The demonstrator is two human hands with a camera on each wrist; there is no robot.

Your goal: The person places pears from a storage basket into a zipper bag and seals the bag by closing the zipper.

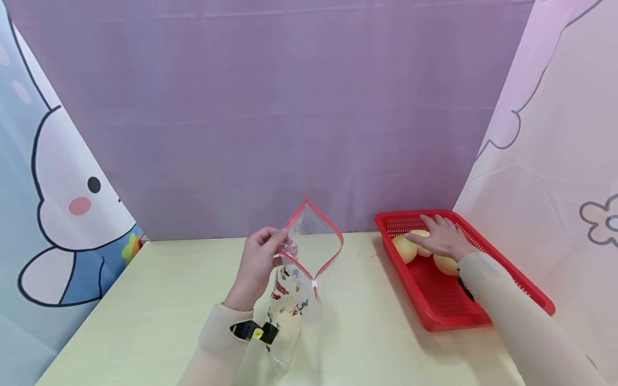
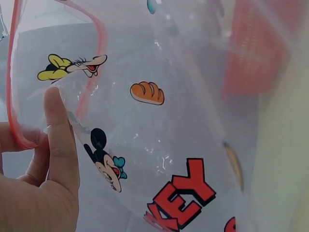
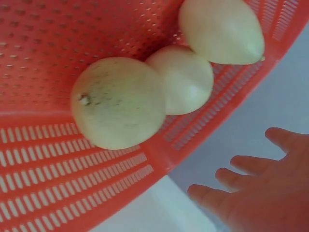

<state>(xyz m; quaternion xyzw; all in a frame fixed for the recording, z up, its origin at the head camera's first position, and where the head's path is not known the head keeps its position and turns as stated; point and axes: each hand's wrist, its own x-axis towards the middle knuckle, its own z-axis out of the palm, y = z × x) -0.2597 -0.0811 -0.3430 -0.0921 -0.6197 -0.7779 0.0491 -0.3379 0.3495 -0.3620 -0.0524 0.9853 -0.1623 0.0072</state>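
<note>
My left hand [image 1: 258, 260] pinches the rim of a clear plastic zip bag [image 1: 309, 308] with a red zip edge and a white slider. The bag's mouth gapes wide in the head view, and a pale round shape [image 1: 286, 321] shows low inside it. Cartoon figures and red letters are printed on the bag [image 2: 159, 125]. Over the red basket [image 1: 436, 323] hovers my right hand [image 1: 441, 238], its fingers spread and holding nothing. Three pale yellow round fruits [image 3: 118, 104] lie in the basket at its far end; one has a small stem stub and dark flecks.
The pale table [image 1: 183, 311] spreads under the bag and basket. A purple cloth [image 1: 270, 107] hangs behind it. Printed curtains stand at both sides, the right one [image 1: 555, 214] close to the basket.
</note>
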